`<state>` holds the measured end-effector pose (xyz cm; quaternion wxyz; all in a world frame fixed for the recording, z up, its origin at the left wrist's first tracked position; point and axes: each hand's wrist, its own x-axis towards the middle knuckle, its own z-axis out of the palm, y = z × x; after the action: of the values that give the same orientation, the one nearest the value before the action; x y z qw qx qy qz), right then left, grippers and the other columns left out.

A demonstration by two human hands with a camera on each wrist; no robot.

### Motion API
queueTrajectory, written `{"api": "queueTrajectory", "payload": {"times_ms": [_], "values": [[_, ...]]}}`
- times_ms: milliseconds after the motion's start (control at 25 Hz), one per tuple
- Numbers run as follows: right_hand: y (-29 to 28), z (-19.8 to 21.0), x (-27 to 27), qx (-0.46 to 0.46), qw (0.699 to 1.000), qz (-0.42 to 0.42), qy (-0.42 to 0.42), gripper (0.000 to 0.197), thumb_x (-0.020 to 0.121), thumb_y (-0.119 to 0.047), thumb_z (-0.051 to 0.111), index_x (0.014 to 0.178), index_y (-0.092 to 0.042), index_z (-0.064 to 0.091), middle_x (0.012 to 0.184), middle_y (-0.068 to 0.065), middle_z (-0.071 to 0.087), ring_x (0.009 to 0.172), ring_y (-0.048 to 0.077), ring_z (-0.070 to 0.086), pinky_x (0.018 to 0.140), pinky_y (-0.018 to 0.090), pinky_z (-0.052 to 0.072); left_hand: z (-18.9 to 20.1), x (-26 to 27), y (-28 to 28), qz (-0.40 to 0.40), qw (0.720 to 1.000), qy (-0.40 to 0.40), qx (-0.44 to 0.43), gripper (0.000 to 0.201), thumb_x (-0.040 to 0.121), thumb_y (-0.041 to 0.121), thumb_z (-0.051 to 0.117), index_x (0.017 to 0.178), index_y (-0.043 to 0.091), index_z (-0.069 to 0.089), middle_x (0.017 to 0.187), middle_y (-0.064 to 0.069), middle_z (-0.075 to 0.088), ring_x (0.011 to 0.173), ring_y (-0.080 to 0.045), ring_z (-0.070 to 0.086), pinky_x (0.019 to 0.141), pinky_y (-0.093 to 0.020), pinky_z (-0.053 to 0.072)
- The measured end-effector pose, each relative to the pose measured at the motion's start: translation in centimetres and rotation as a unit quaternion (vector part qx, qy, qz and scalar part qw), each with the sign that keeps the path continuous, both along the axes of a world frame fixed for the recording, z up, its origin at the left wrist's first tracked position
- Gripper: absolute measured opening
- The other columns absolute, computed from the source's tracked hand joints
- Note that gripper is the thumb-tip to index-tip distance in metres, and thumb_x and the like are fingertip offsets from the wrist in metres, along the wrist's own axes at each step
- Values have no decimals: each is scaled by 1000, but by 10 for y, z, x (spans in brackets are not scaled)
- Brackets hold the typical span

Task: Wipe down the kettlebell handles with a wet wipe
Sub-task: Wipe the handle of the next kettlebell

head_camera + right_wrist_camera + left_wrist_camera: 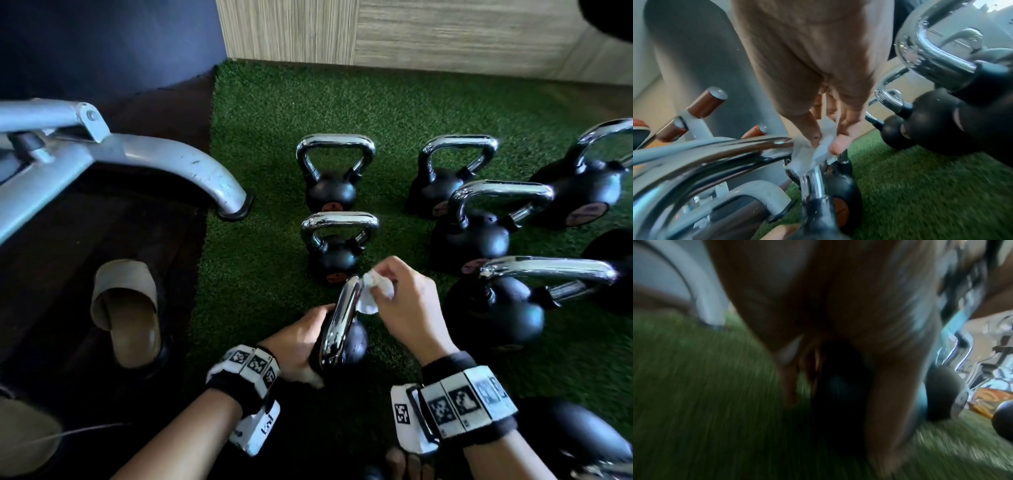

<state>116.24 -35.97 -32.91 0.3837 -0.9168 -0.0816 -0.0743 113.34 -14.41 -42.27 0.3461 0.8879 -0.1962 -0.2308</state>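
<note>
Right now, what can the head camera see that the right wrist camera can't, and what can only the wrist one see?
Only the head view shows the tan slipper on the dark floor, the left hand gripping the black round kettlebell, and both wrist bands.

Only the right wrist view shows brown-capped pegs on a grey rack, and the fingers pinching from close up.

Both show the right hand holding the crumpled white wet wipe against the shiny chrome handle, the green turf, and the grey metal machine leg.
</note>
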Motion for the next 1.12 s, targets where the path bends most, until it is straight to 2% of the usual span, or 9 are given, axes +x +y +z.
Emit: {"api": "queueTrajectory", "payload": {"times_ms": [160, 240, 320, 440, 560, 680, 800, 920, 1120], "values": [[8, 7, 13, -65, 982, 175, -8, 42, 71, -2, 65, 110, -19, 67, 92, -12, 68, 83, 12, 59, 73, 12, 41, 60, 9, 26, -20, 994, 110, -11, 106, 71, 21, 73, 161, 25, 16, 165, 8, 26, 150, -4, 25, 126, -31, 21], [7, 4, 18, -88, 973, 213, -28, 40, 70, -7, 65, 108, -21, 71, 99, -9, 73, 89, 14, 67, 85, 26, 48, 94, 1, 22, 18, 995, 96, 1, 91, 72, 38, 85, 151, 36, 40, 151, 18, 48, 137, 0, 45, 115, -25, 37], [8, 4, 18, -117, 965, 231, -42, 37, 72, -15, 57, 104, -22, 75, 99, -5, 74, 89, 18, 70, 87, 36, 51, 117, -16, -1, 53, 995, -1, 82, 66, 63, 65, 82, 119, 37, 63, 119, 19, 65, 110, -1, 62, 94, -24, 51], [5, 9, 14, -95, 969, 226, -45, 32, 76, -19, 56, 99, -19, 78, 95, -2, 75, 85, 20, 72, 82, 34, 56, 125, -31, -29, 80, 982, -114, 131, 37, 63, 63, 74, 78, 34, 58, 84, 11, 61, 85, -12, 68, 74, -29, 56], [-4, 14, 3, -103, 980, 169, -2, 21, 80, -17, 66, 95, -25, 78, 89, -5, 70, 81, 17, 68, 75, 27, 55, 128, -25, -22, 73, 975, -130, 163, 40, 64, 55, 74, 90, 26, 65, 88, 6, 66, 87, -19, 70, 75, -34, 58], [-13, 19, -14, -179, 977, 103, 46, 9, 84, -18, 71, 87, -25, 73, 81, -8, 60, 75, 13, 61, 61, 11, 41, 137, -13, -2, 85, 973, -141, 162, 41, 66, 47, 84, 104, 37, 74, 97, 10, 73, 91, -13, 70, 81, -31, 58], [-15, 21, -33, -150, 983, 64, 85, 28, 74, -15, 84, 101, -20, 76, 93, -4, 69, 89, 17, 65, 76, 23, 48, 141, 0, 11, 90, 973, -155, 143, 43, 66, 39, 90, 106, 39, 76, 96, 13, 73, 90, -7, 69, 82, -27, 56], [-16, 23, -33, -139, 985, 54, 92, 39, 73, -15, 87, 110, -19, 76, 100, -4, 71, 98, 17, 67, 82, 21, 44, 138, -1, 12, 92, 975, -154, 132, 46, 66, 41, 91, 109, 40, 75, 91, 17, 69, 85, -3, 64, 76, -22, 52], [-23, 42, -35, -231, 958, 110, 127, 25, 77, -22, 79, 99, -33, 74, 97, -8, 68, 94, 12, 65, 79, 21, 46, 133, 5, 21, 55, 989, -87, 105, 50, 61, 43, 92, 107, 45, 74, 91, 23, 71, 83, 8, 63, 77, -17, 52]]}}
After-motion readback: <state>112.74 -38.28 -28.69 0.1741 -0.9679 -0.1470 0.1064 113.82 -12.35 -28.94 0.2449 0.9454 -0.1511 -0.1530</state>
